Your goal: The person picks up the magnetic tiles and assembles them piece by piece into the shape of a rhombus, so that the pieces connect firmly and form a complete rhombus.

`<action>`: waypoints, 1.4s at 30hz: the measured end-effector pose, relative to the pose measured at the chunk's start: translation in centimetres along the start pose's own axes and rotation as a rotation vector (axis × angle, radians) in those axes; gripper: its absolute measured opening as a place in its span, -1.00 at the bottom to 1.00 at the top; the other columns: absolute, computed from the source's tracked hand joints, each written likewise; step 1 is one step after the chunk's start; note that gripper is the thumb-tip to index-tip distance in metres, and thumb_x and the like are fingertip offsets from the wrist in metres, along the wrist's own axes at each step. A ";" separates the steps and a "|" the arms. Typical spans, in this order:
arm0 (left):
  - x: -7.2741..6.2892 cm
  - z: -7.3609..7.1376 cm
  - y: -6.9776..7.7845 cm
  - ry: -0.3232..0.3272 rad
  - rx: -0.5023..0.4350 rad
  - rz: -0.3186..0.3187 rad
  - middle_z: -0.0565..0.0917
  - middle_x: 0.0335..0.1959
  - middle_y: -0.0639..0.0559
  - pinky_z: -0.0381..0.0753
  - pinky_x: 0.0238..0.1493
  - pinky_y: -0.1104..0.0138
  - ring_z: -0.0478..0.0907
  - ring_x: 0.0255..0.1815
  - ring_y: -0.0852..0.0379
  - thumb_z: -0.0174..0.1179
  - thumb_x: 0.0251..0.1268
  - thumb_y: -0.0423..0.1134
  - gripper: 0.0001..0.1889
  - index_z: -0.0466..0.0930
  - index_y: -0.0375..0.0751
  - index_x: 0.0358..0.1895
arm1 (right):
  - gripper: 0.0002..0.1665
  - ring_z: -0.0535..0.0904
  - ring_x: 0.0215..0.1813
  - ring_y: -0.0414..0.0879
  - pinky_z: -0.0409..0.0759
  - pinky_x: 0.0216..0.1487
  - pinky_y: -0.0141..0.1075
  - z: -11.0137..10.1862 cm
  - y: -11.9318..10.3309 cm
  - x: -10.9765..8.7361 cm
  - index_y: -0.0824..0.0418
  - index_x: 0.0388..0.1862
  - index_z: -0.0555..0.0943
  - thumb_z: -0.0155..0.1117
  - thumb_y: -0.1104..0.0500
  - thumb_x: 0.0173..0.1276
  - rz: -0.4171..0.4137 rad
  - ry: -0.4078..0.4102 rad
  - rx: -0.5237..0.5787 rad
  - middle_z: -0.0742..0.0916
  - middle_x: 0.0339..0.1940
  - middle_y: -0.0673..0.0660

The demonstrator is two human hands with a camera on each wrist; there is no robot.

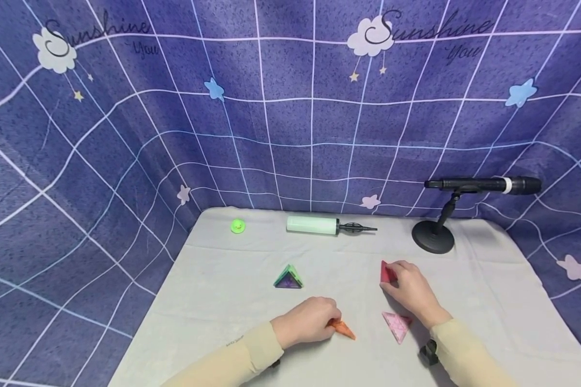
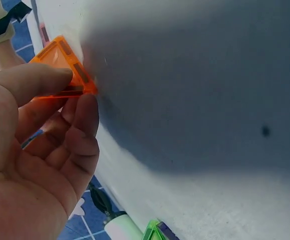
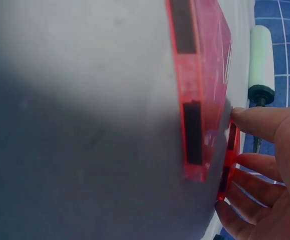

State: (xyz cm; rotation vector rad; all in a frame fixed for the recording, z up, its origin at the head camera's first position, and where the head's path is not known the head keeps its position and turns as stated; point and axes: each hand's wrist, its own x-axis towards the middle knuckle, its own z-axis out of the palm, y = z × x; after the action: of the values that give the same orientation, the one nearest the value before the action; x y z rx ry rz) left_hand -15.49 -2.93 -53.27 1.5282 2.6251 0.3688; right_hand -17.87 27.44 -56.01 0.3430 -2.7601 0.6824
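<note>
My left hand (image 1: 310,321) pinches an orange triangular magnetic tile (image 2: 59,57) between thumb and fingers, low over the cloth at the front centre. To its right, my right hand (image 1: 410,287) grips a red magnetic tile (image 1: 385,273) by its edges, thumb on one side and fingers on the other. Just below that hand, a pink triangular piece (image 1: 398,325) sits on the cloth; in the right wrist view its dark-magnet edge looms close to the camera. Green and purple triangular tiles (image 1: 289,279) stand joined like a small pyramid, farther back and left of both hands.
A pale green hand pump (image 1: 312,224) with a black nozzle lies along the table's back edge. Left of it sits a small bright green toy (image 1: 238,226). A black microphone (image 1: 484,185) on a round-based stand (image 1: 433,236) occupies the back right. Purple curtains (image 1: 290,123) surround the table.
</note>
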 end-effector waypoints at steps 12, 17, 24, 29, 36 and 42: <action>0.3 0.0 -1.1 0.033 -0.064 -0.039 0.45 -0.58 0.29 0.28 -0.47 0.50 0.29 -0.56 0.35 0.36 0.27 -0.29 -0.77 0.57 0.02 -0.51 | -0.41 0.63 0.06 0.29 0.55 0.16 0.17 0.5 -0.5 0.3 0.44 0.07 0.69 0.65 0.16 0.14 -0.023 -0.013 0.023 0.72 0.00 0.32; 0.7 0.1 -1.6 0.088 -0.084 -0.116 0.53 -0.59 0.27 0.29 -0.53 0.49 0.33 -0.59 0.34 0.34 0.30 -0.27 -0.79 0.59 0.01 -0.51 | -0.41 0.62 0.09 0.29 0.55 0.17 0.17 0.8 -0.8 0.5 0.44 0.08 0.69 0.65 0.15 0.14 -0.025 -0.022 0.020 0.71 0.03 0.33; 1.3 0.1 -1.4 0.181 -0.050 -0.230 0.50 -0.65 0.27 0.30 -0.56 0.49 0.33 -0.62 0.34 0.37 0.32 -0.26 -0.80 0.69 -0.03 -0.50 | -0.42 0.63 0.07 0.26 0.57 0.13 0.15 1.0 -1.9 0.9 0.42 0.07 0.69 0.65 0.13 0.16 -0.028 -0.047 0.019 0.71 0.02 0.31; 1.7 0.5 -1.6 0.227 -0.020 -0.259 0.54 -0.63 0.25 0.30 -0.56 0.49 0.33 -0.62 0.35 0.37 0.32 -0.25 -0.78 0.69 -0.03 -0.52 | -0.41 0.64 0.03 0.24 0.57 0.13 0.13 1.5 -2.4 1.0 0.42 0.06 0.70 0.68 0.13 0.11 -0.051 -0.028 0.026 0.72 -0.02 0.29; 2.0 0.8 -2.0 0.290 0.007 -0.278 0.44 -0.69 0.27 0.23 -0.61 0.50 0.29 -0.67 0.33 0.39 0.26 -0.27 -0.72 0.58 0.01 -0.61 | -0.34 0.64 0.03 0.22 0.58 0.12 0.13 1.8 -3.3 1.2 0.41 0.13 0.68 0.68 0.12 0.11 -0.023 -0.051 0.035 0.70 -0.03 0.29; 2.3 1.1 -2.5 0.337 0.030 -0.256 0.38 -0.73 0.28 0.19 -0.64 0.49 0.25 -0.69 0.34 0.40 0.17 -0.31 -0.65 0.47 0.03 -0.68 | -0.26 0.56 -0.21 0.03 0.60 -0.15 -0.05 2.2 -4.3 1.5 0.44 0.15 0.67 0.71 0.05 0.08 -0.028 -0.067 0.024 0.66 -0.18 0.21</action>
State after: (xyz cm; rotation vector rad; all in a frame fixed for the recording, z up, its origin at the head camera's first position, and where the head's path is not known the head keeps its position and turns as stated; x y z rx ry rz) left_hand -18.51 -1.93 -54.85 1.2030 3.0473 0.6140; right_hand -18.45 22.47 -55.58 0.4163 -2.8069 0.7102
